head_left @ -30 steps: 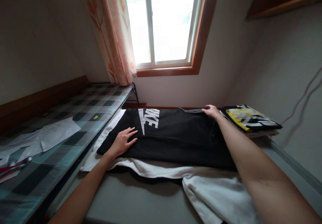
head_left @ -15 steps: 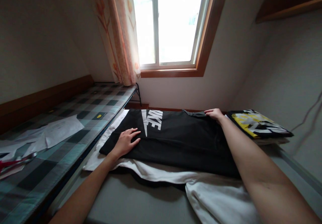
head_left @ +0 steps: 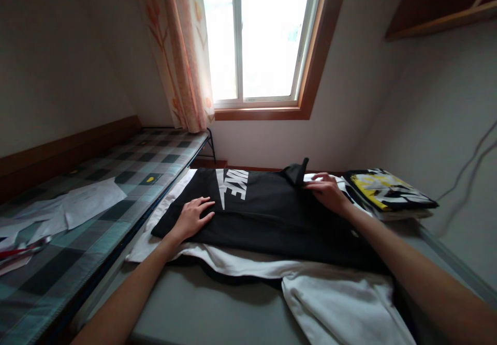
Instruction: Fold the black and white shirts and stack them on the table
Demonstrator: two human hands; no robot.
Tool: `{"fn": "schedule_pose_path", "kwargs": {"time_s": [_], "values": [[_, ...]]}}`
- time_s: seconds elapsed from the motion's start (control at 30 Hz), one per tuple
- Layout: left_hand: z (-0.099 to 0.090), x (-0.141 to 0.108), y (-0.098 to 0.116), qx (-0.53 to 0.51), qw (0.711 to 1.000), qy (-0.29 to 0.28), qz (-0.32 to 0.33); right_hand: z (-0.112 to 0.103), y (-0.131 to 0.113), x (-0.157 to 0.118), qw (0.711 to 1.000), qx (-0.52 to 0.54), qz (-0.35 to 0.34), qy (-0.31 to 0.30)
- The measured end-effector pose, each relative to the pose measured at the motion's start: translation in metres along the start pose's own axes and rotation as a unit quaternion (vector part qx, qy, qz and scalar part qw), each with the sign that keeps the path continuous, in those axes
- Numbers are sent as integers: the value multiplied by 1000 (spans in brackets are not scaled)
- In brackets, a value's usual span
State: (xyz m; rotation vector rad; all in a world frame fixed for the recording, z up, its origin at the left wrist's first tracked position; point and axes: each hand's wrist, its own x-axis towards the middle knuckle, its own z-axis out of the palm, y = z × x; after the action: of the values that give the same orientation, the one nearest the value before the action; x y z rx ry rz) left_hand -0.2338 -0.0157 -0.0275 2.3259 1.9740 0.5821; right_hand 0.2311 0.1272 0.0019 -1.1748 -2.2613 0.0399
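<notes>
A black T-shirt (head_left: 267, 221) with white NIKE lettering lies partly folded over a white garment (head_left: 334, 293). My left hand (head_left: 193, 216) rests flat on the shirt, fingers spread, just left of the lettering. On the far right part of the shirt, my right hand (head_left: 326, 191) has its fingers pinched at the raised black fabric. A piece of that cloth stands up beside the fingertips. White cloth shows around the right hand. Both garments lie on a grey surface (head_left: 186, 303), and the white one hangs out toward me at the front right.
Folded clothes with a yellow, black and white print (head_left: 390, 192) are stacked at the right. To the left is a checked mattress (head_left: 97, 262) bearing white papers (head_left: 85, 203) and a red-handled item (head_left: 19, 252). Behind are a curtain (head_left: 182, 65) and a window. A shelf (head_left: 446, 21) juts out upper right.
My right hand has moved left and inward, lifting the far right edge of the black T-shirt and uncovering white cloth behind it. My left hand stays in place on the shirt.
</notes>
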Motion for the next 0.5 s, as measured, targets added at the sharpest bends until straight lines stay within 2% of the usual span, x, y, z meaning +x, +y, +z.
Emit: {"fn": "schedule_pose_path", "kwargs": {"time_s": [0.07,0.13,0.23,0.37,0.43,0.5], "values": [[0,0,0,2,1000,0,2,3,-6,-23,995,6,-52,-80],[0,0,1,3,1000,-1,0,4,-10,-39,992,12,-58,-111],[0,0,0,2,1000,0,-1,-2,-14,-48,994,27,-7,-105],[1,0,-2,4,1000,-1,2,-11,-29,-43,983,94,112,-107],[2,0,-3,8,1000,1,3,-7,-39,-39,976,131,149,-93],[2,0,-3,13,1000,2,4,2,-48,-35,972,147,175,-54]]}}
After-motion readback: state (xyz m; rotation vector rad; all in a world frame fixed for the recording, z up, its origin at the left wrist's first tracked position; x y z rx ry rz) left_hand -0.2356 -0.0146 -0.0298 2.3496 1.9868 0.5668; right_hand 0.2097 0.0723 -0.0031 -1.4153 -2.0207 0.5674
